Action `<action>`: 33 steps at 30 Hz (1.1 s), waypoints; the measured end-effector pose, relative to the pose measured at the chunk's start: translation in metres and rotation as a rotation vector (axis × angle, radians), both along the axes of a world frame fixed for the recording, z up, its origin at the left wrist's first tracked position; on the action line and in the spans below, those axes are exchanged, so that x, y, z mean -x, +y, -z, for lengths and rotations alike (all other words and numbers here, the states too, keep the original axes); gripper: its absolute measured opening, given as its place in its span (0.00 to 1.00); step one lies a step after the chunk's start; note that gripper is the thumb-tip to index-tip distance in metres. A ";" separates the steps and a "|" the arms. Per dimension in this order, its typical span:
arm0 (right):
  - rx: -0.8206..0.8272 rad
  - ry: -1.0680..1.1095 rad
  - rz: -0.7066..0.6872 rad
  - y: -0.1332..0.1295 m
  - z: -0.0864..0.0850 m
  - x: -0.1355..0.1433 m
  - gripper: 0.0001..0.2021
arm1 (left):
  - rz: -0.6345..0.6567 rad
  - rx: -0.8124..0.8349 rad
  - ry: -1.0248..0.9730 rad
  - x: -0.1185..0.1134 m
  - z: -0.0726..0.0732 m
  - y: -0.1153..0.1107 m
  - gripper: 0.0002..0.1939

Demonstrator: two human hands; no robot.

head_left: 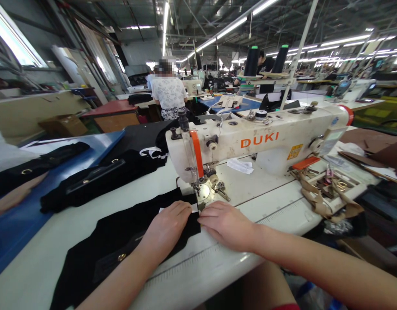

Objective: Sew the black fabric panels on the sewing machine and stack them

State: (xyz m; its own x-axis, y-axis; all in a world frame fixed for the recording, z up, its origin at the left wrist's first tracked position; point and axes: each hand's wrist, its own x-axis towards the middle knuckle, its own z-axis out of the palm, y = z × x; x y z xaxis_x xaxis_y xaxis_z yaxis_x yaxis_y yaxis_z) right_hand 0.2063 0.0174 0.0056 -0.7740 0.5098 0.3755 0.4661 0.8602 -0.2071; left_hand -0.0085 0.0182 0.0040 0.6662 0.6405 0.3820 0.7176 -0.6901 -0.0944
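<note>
A black fabric piece [121, 230] with a gold-coloured eyelet lies on the white sewing table [269, 217], its right end just in front of the needle area of the sewing machine [224, 137]. My left hand [169, 224] presses on this end with fingers closed. A white strip [194, 208] shows by its fingertips. Opposite it, my right hand [229, 226] has its fingers pressed together at the fabric's right edge. What lies under its fingertips is partly hidden. The presser foot stands just beyond both hands.
More black pieces with eyelets [101, 176] lie at the left, beside a blue surface [104, 142]. A bare forearm [17, 196] reaches in from the left edge. White paper [240, 165] lies on the machine bed. A tray [342, 185] with small tools stands right. A person [169, 92] sits ahead.
</note>
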 end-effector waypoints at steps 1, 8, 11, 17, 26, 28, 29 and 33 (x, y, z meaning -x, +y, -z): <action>-0.001 -0.012 0.027 0.004 -0.001 0.001 0.10 | 0.002 -0.005 0.004 0.000 0.000 0.000 0.14; -0.132 -0.142 0.076 0.029 0.003 0.011 0.07 | -0.013 -0.030 0.058 0.000 0.000 -0.002 0.17; -0.170 -0.165 0.069 0.030 0.006 0.011 0.07 | -0.040 -0.032 0.043 -0.001 0.002 -0.008 0.17; -0.176 -0.178 0.054 0.029 0.007 0.010 0.06 | -0.086 0.004 -0.002 0.001 0.005 -0.020 0.19; -0.168 -0.179 0.035 0.047 0.003 0.010 0.07 | -0.145 0.092 -0.010 -0.006 0.010 -0.005 0.19; -0.162 -0.182 0.052 0.051 0.003 0.008 0.07 | -0.149 0.086 -0.014 -0.009 0.010 0.002 0.19; -0.160 -0.181 0.064 0.053 0.003 0.007 0.07 | -0.147 0.082 -0.017 -0.010 0.011 0.005 0.19; -0.147 -0.181 0.109 0.056 0.004 0.007 0.08 | -0.134 0.074 -0.019 -0.011 0.010 0.013 0.19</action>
